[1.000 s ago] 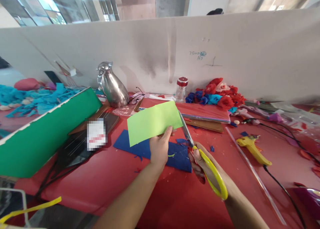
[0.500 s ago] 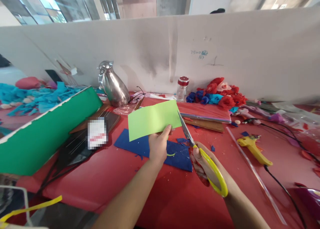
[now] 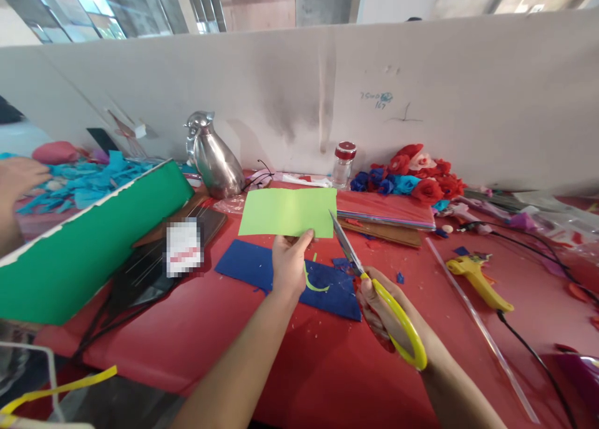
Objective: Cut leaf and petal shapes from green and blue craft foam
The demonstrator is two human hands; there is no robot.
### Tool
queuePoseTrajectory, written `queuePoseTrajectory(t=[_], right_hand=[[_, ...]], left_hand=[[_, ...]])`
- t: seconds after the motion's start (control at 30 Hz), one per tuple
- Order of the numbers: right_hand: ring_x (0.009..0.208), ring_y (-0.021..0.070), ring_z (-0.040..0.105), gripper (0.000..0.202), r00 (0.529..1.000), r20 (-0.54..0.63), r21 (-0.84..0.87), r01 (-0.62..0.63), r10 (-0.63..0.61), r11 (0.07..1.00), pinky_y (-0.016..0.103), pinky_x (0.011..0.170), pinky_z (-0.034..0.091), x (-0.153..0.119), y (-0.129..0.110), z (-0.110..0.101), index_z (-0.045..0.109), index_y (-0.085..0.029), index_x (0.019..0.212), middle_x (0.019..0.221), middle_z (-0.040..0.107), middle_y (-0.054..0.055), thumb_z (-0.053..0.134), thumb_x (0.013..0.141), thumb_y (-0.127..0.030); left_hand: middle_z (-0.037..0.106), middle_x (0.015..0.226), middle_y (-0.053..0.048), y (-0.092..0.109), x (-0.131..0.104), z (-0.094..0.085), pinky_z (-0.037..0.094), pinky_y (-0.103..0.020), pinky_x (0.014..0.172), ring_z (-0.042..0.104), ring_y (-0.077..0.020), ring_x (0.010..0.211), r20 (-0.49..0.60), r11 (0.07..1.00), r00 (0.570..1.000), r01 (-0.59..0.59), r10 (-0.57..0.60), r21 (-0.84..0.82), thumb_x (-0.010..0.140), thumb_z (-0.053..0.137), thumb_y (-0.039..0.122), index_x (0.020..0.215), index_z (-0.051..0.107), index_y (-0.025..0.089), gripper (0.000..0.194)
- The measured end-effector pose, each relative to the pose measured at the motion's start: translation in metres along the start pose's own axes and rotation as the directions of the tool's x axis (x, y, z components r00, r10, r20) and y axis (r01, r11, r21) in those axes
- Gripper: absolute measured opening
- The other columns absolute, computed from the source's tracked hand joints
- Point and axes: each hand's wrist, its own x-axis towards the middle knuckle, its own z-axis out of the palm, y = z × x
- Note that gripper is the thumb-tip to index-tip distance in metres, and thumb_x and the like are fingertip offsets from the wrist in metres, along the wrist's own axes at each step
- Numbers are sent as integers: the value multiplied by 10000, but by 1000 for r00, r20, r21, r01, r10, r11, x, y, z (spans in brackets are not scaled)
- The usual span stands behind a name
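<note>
Left hand (image 3: 287, 265): is being clamped on the green paper (image 3: 287, 212), held above the bench (image 3: 196, 335).
Right hand (image 3: 381, 307): is being closed around the scissors (image 3: 374, 285), blades beside the paper.

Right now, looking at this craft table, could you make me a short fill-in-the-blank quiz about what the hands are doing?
1. The left hand holds a light ____ sheet of paper.
2. The right hand grips scissors with ____ handles.
3. Under the left hand lies a dark ____ sheet on the red table.

Missing words: green; yellow; blue
</note>
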Motion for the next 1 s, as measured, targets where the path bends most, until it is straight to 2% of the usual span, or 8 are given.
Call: queuePoseTrajectory(t=[0.23, 0.4, 0.53, 1.0], right_hand=[[376, 64, 260, 578, 1000, 28, -41, 14, -13, 999, 170, 306, 241, 2, 7, -7, 348, -261, 778, 490, 322, -110, 484, 724, -820], [400, 66, 312, 536, 993, 57, -20, 104, -103, 994, 168, 330, 297, 5, 11, -12, 371, -251, 778, 533, 372, -95, 449, 787, -781], [384, 59, 287, 540, 991, 77, 27, 104, -106, 994, 161, 313, 289, 6, 13, -11, 371, -247, 759, 526, 348, -104, 453, 788, -779], [331, 36, 202, 534, 996, 27, 93, 83, -86, 992, 133, 295, 221, 8, 15, -10, 358, -241, 708, 453, 279, -127, 491, 798, -750]], left_hand=[[639, 570, 2, -4, -9, 3, 457, -250, 600, 571, -114, 543, 61, 997, 997, 50, -54, 58, 540, 772, 250, 600, 648, 159, 165], [644, 570, -14, -4, -18, 7, 474, -258, 618, 583, -128, 564, 84, 992, 994, 68, -76, 103, 564, 758, 253, 566, 647, 156, 148], [651, 582, -18, -4, -21, 8, 485, -271, 647, 589, -134, 581, 93, 993, 993, 67, -77, 102, 570, 758, 247, 561, 646, 155, 146], [631, 574, -4, -6, -14, 4, 450, -275, 643, 576, -127, 575, 117, 991, 989, 76, -89, 109, 570, 769, 249, 616, 634, 144, 177]])
